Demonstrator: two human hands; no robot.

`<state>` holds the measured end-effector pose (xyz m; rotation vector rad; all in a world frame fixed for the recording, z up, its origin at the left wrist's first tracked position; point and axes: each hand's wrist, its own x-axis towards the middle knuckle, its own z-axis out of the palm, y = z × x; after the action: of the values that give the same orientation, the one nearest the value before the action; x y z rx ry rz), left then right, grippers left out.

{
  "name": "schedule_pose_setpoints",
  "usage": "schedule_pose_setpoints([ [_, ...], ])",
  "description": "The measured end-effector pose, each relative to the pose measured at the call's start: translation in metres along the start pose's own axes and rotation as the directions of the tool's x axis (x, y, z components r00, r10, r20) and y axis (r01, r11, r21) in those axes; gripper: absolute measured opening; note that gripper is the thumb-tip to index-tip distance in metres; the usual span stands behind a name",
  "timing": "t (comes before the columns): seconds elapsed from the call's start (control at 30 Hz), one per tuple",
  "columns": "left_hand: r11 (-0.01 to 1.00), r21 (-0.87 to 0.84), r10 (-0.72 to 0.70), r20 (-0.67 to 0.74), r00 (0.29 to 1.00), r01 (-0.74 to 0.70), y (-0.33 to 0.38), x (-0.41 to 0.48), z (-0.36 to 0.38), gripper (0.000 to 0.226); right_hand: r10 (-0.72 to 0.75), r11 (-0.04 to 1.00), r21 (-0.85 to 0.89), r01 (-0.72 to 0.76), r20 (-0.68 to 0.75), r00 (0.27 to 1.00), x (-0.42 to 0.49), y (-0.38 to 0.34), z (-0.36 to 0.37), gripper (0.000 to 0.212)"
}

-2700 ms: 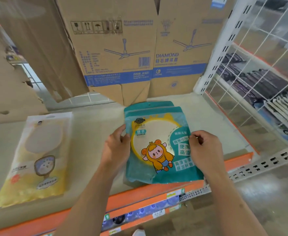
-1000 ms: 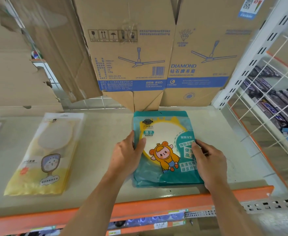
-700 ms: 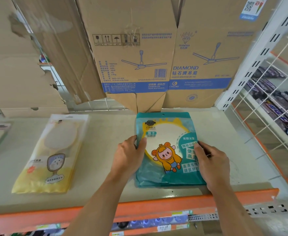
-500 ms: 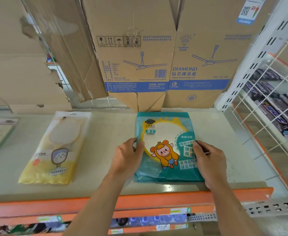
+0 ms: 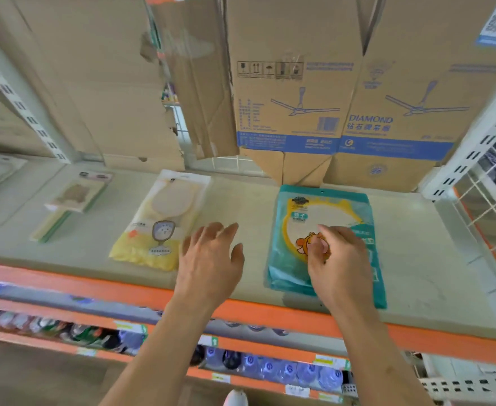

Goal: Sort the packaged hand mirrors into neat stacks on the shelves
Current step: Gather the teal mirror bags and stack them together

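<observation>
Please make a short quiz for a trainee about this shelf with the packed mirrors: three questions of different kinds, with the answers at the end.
1. True or false: the left hand grips the yellow mirror pack.
2. What stands right behind the teal mirror pack on the shelf? A) ceiling fan cartons B) water bottles C) a wire basket
3. Which hand is above the teal mirror pack?

Key: 1 false, its fingers are spread, it holds nothing and is beside that pack; 2 A; 3 the right hand.
</observation>
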<state>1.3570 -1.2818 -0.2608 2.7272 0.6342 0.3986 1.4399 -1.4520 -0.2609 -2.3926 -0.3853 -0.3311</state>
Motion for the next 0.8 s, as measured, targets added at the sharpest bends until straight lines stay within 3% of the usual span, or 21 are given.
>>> schedule_pose_setpoints([
  [0.17, 0.964, 0.18, -0.219, 0.115, 0.969, 0.196, -0.037, -0.004, -0.028, 0.052, -0.086, 0.995, -0.029, 0.091, 0.162, 0.983, -0.019, -0.03, 0.013, 0.031],
  [0.23, 0.973, 0.08, -0.227, 0.135, 0.965, 0.218, -0.047, -0.005, -0.04, 0.047, -0.064, 0.995, -0.061, 0.083, 0.266, 0.962, -0.024, -0.046, 0.018, 0.043],
  [0.33, 0.955, -0.219, -0.184, 0.087, 0.979, 0.199, -0.057, -0.012, -0.054, 0.031, -0.069, 0.99, -0.086, 0.111, 0.39, 0.918, -0.027, -0.071, 0.027, 0.052],
  [0.43, 0.942, -0.266, -0.192, 0.071, 0.979, 0.205, -0.079, -0.018, -0.062, 0.027, -0.096, 0.986, -0.073, 0.148, 0.479, 0.873, -0.031, -0.099, 0.042, 0.053],
  [0.53, 0.957, -0.176, -0.223, 0.057, 0.973, 0.23, -0.12, -0.022, -0.065, 0.029, -0.144, 0.986, 0.002, 0.168, 0.519, 0.843, -0.039, -0.127, 0.062, 0.049],
  [0.63, 0.977, 0.093, -0.193, 0.028, 0.981, 0.189, -0.171, -0.023, -0.07, 0.045, -0.169, 0.985, 0.051, 0.167, 0.52, 0.837, -0.051, -0.159, 0.079, 0.043],
  [0.7, 0.949, 0.234, -0.25, 0.147, 0.957, 0.212, -0.198, -0.024, -0.077, 0.051, -0.192, 0.981, 0.063, 0.185, 0.506, 0.841, -0.06, -0.183, 0.09, 0.04],
  [0.8, 0.943, 0.279, -0.262, 0.293, 0.919, 0.18, -0.228, -0.028, -0.081, 0.064, -0.195, 0.98, 0.072, 0.184, 0.506, 0.84, -0.07, -0.217, 0.109, 0.043],
])
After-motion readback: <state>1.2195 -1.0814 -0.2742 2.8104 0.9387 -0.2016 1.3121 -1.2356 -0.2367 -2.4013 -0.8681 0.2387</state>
